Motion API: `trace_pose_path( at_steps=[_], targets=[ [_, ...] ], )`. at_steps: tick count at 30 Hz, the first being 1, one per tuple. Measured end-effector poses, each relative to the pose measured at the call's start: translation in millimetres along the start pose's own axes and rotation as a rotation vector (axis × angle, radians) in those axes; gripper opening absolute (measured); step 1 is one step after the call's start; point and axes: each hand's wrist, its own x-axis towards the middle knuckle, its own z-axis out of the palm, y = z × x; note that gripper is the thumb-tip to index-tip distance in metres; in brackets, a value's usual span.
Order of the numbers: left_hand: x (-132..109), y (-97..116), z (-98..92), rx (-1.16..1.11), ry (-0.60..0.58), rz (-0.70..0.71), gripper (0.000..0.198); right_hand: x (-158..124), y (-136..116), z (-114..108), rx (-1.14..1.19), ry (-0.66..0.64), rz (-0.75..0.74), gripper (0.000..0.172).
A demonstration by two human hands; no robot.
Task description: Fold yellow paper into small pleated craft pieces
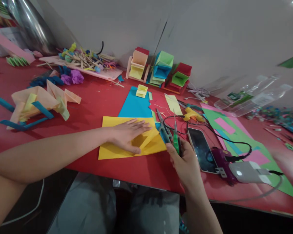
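Observation:
My left hand (125, 135) lies flat with fingers stretched out on a sheet of yellow paper (109, 152) at the table's front edge. The paper's right part has a raised, folded flap beside my fingers. My right hand (185, 161) is closed around a green-handled tool (176, 143) with a slim pointed metal blade, just right of the yellow paper; its exact kind is unclear. Close to its left side lie scissors (164, 131) with grey-blue handles. Behind the yellow sheet is blue paper (133, 105), bearing a small pleated yellow paper piece (142, 91).
Right of my hand lie a phone (202, 149), a purple device (222, 164), a white power bank (249, 172), cables and a yellow glue gun (194, 114). Folded-paper models (161, 68) stand by the wall. At left is a peach paper model (36, 100); plastic bottles (256, 94) lie right.

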Motion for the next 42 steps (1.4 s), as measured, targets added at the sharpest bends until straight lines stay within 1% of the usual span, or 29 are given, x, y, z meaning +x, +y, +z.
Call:
trace_pose_path(
  at_steps=[2,3,4,5,7,9,11,13,15,17,20,21,23,26,29,32,35,38,42],
  targets=[
    [0,-1,-1.0,0.004,0.005,0.008,0.087,-6,4,-11,-0.094,0.014,-0.038,0.038],
    [0,-2,-1.8,0.006,0.005,0.018,0.083,-10,6,-17,-0.140,0.024,-0.087,0.039],
    [0,-2,-2.7,0.008,0.005,0.037,0.078,-16,8,-24,-0.170,0.007,-0.142,0.038],
    [0,-2,-3.7,0.006,0.003,0.060,0.072,-22,9,-32,-0.198,-0.044,-0.183,0.037],
    [0,-3,-6.1,-0.007,-0.003,0.097,0.063,-33,13,-45,-0.312,-0.148,-0.196,0.032],
    [-1,-3,-8.2,-0.029,-0.010,0.106,0.059,-42,14,-53,-0.476,-0.163,-0.197,0.029],
    [-1,-3,-9.7,-0.054,-0.016,0.104,0.059,-47,13,-54,-0.639,-0.156,-0.197,0.028],
    [-1,-4,-10.8,-0.082,-0.020,0.101,0.060,-49,10,-49,-0.719,-0.158,-0.217,0.028],
    [-1,-4,-11.9,-0.120,-0.018,0.104,0.061,-49,6,-41,-0.725,-0.182,-0.251,0.028],
    [-1,-4,-13.2,-0.170,-0.005,0.101,0.070,-49,3,-33,-0.711,-0.230,-0.291,0.029],
    [-3,-3,-15.5,-0.240,-0.006,0.064,0.089,-50,2,-21,-0.685,-0.296,-0.388,0.030],
    [-3,-3,-16.2,-0.256,-0.016,0.050,0.090,-51,3,-18,-0.677,-0.311,-0.419,0.030],
    [-4,-3,-16.8,-0.268,-0.030,0.038,0.085,-54,3,-13,-0.664,-0.324,-0.477,0.031],
    [-3,-3,-14.2,-0.235,-0.030,0.036,0.074,-57,2,-5,-0.651,-0.306,-0.559,0.031],
    [0,-3,-7.5,-0.137,-0.013,0.020,0.063,-56,0,2,-0.633,-0.291,-0.683,0.031],
    [2,-2,-0.7,-0.020,0.008,-0.011,0.056,-49,-2,7,-0.613,-0.313,-0.792,0.031],
    [3,-1,2.5,0.041,0.010,-0.026,0.054,-42,-4,10,-0.585,-0.346,-0.828,0.032],
    [3,-1,3.2,0.056,0.016,-0.034,0.054,-39,-4,13,-0.528,-0.394,-0.845,0.032],
    [4,-3,4.4,0.064,0.032,-0.020,0.054,-39,-5,16,-0.466,-0.440,-0.841,0.032]
  ],
)
